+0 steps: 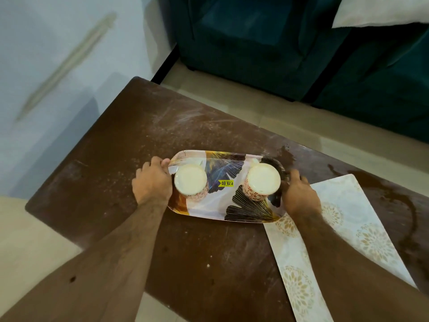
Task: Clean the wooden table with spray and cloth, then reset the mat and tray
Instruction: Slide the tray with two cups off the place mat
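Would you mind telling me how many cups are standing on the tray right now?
2. One cup stands at the left end of the tray, beside the left hand; the other cup stands at the right end, beside the right hand. None seems hidden.

Dusty brown wooden table [185, 247], patterned tray [222, 205], pale floral mat [343, 214], seemingly a dark spill [404, 219]
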